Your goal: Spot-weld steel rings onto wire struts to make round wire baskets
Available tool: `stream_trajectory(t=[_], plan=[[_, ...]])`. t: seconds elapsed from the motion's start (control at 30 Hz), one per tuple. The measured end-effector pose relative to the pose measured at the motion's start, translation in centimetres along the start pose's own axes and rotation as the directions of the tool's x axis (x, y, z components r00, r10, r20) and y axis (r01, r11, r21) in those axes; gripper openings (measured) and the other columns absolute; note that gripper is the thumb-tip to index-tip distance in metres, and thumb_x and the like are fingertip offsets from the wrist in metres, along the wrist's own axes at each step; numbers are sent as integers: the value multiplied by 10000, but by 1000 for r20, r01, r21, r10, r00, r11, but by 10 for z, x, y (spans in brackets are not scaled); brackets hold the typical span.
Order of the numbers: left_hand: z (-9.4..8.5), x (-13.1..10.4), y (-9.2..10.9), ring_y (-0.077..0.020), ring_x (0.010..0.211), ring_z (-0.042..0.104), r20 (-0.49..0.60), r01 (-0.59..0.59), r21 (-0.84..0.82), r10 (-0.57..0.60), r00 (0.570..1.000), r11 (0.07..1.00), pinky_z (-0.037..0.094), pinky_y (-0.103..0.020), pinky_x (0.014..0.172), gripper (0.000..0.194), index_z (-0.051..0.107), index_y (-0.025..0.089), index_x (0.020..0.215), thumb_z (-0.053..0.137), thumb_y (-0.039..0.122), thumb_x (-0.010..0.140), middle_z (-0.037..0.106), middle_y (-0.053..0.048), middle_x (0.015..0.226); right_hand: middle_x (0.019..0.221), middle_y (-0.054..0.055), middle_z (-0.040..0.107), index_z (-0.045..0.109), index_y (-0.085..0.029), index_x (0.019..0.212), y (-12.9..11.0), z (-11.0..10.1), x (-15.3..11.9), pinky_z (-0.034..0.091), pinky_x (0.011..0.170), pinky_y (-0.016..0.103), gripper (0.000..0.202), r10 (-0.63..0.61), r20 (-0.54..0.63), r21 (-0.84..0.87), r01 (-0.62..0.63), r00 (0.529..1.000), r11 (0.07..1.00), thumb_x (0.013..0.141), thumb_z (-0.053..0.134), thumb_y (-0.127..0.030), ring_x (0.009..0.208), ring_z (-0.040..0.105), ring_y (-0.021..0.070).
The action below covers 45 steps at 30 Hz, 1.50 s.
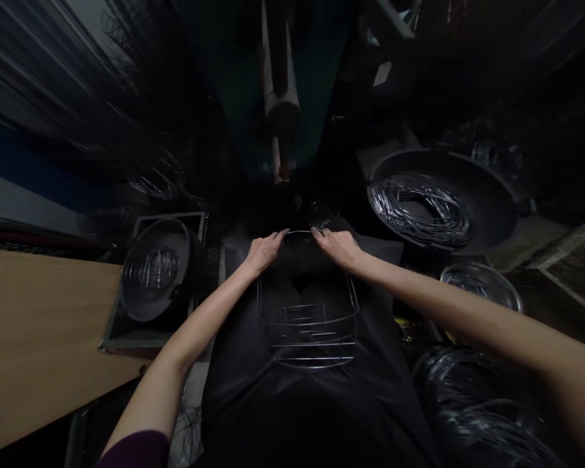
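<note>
A shiny wire rack [313,359] with curved ends and several straight cross wires lies over the dark apron on my lap. My left hand [267,250] pinches the left side of its far curved wire. On the right side of that same wire, the fingers of my right hand [338,247] are closed too. Just beyond my hands stands a dark machine [283,146] with a pale vertical rod ending above the rack's far end. Whether the rod's tip touches the wire is too dark to tell.
To the right, a wide dark pan [492,201] holds a ring of bent wires, with a clear bowl [509,292] nearer me. A wire bundle [468,396] lies lower right. At left are a dark basin [188,260] with wire pieces and a wooden board [43,338].
</note>
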<state>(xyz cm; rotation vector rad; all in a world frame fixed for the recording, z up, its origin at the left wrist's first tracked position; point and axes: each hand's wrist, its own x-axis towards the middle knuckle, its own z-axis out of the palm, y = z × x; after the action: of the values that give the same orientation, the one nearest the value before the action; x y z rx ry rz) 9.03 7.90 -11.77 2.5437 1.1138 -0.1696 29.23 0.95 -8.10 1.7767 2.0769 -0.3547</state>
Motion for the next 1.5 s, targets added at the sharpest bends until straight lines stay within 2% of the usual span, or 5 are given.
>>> stream_trajectory(t=[0.2,0.47,0.6,0.83,1.5], plan=[[-19,-3,-3,-195,948,640,-13,-31,-119,29,999,992,447,-255,758,459,424,277,1368,412,195,917,669,-48,1091,1131,232,580,311,-88,1448,1,-8,3,482,621,335,547,-41,-9,-77,41,999,996,909,229,-44,861,656,280],[-104,-4,-11,-170,769,652,-208,-88,-29,80,975,996,405,-221,622,304,569,265,1176,364,333,962,694,-34,888,1027,127,657,299,-215,1453,10,-90,-5,441,636,279,522,1,-163,-27,-6,987,1000,938,324,-136,850,654,239],[-125,3,-13,-195,754,660,-236,-57,92,77,969,994,412,-235,616,302,581,250,1181,394,310,950,697,-57,865,995,114,674,329,-221,1437,14,-107,5,441,629,297,520,-7,-215,-25,1,976,1000,924,334,-132,838,656,260],[-140,19,-14,-186,801,651,-204,-75,191,115,972,979,422,-225,627,352,547,254,1241,387,192,933,693,-62,964,953,124,678,378,-210,1397,17,-116,18,450,654,295,510,15,-220,-26,-21,975,999,897,370,-110,835,659,261],[-143,24,-21,-213,758,654,-224,-42,106,65,972,993,375,-245,577,313,610,208,1073,348,342,968,688,-92,879,919,122,674,469,-250,1322,26,-117,33,444,645,291,379,37,-277,21,-32,960,999,965,341,-261,827,659,265]])
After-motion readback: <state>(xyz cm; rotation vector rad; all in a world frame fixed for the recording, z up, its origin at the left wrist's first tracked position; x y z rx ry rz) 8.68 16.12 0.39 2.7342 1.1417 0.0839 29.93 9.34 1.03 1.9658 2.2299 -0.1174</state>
